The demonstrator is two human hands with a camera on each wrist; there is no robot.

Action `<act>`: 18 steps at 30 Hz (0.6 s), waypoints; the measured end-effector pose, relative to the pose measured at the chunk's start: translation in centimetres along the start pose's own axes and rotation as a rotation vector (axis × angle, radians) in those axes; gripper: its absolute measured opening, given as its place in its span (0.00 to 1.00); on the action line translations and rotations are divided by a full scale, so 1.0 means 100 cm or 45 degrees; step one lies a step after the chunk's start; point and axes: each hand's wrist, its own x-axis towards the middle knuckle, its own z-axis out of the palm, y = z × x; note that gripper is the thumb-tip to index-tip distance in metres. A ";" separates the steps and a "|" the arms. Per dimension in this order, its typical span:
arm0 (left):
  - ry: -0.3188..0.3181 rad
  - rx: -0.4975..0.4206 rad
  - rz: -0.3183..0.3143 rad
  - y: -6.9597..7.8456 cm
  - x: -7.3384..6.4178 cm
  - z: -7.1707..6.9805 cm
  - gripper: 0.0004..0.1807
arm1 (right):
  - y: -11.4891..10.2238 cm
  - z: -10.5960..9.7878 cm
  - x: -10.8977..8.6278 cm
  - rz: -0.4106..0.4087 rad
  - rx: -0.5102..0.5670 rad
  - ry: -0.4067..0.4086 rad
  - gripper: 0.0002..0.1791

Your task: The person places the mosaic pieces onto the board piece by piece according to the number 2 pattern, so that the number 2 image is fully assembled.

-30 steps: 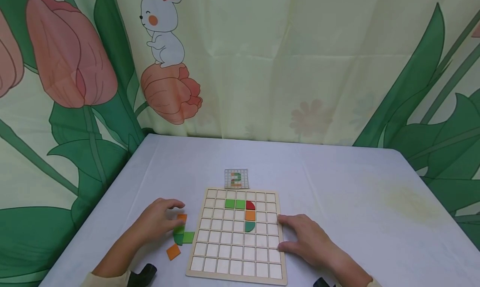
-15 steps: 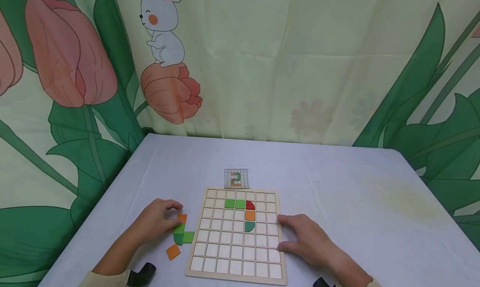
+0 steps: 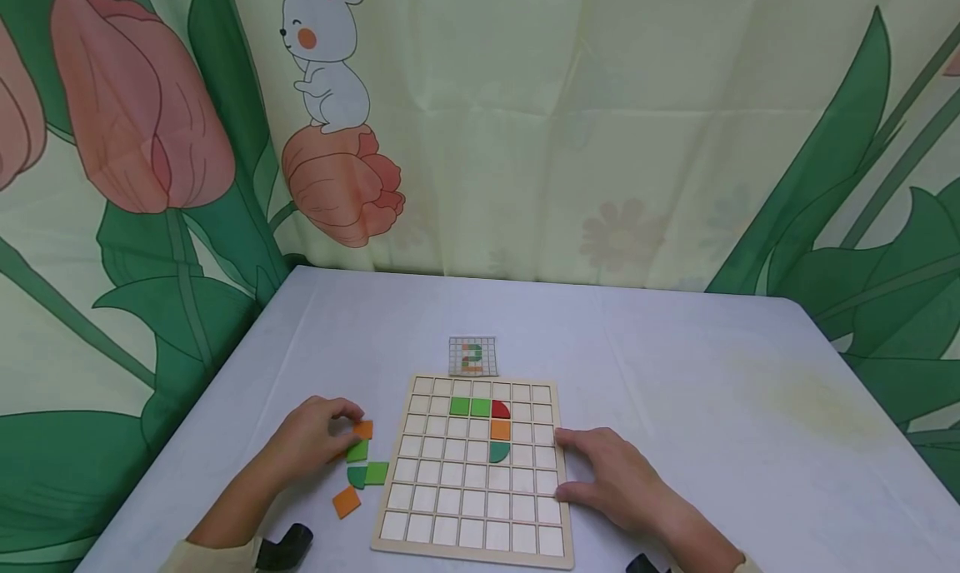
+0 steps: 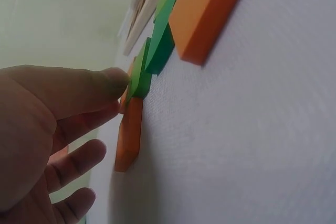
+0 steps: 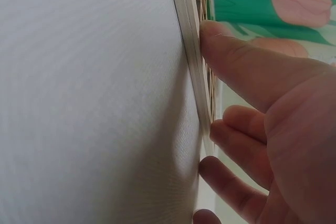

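Note:
In the head view my left hand [image 3: 315, 436] is at the small tiles left of the board. Its thumb and index finger pinch an orange square tile [image 3: 363, 429], with the thumb against a light green tile [image 3: 357, 450]. Another orange tile [image 4: 128, 135] lies under the hand in the left wrist view. Close by are a dark green rounded tile [image 3: 356, 476], a second light green tile [image 3: 377, 473] and a nearer orange tile [image 3: 347, 502]. My right hand [image 3: 618, 477] rests its thumb and fingertips on the right edge of the wooden grid board [image 3: 474, 559].
On the board sit two green squares [image 3: 470, 406], a red rounded tile [image 3: 500, 410], an orange square [image 3: 500, 430] and a dark green rounded tile [image 3: 498, 452]. A small patterned card [image 3: 454, 356] lies beyond it on the white table [image 3: 675, 373].
My left thumb and index finger have drawn together on the orange tile. The light green tile beside it has shifted slightly away from the dark green one. My right hand is still.

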 end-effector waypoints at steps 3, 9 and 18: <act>0.008 0.003 0.000 0.000 0.001 0.000 0.09 | 0.000 0.000 0.000 -0.005 -0.002 0.004 0.36; 0.013 0.015 0.012 0.001 0.002 0.000 0.09 | 0.001 0.000 0.000 -0.014 -0.010 0.010 0.36; 0.028 0.015 0.043 0.000 0.002 0.000 0.09 | 0.002 0.001 -0.001 -0.008 -0.001 0.012 0.36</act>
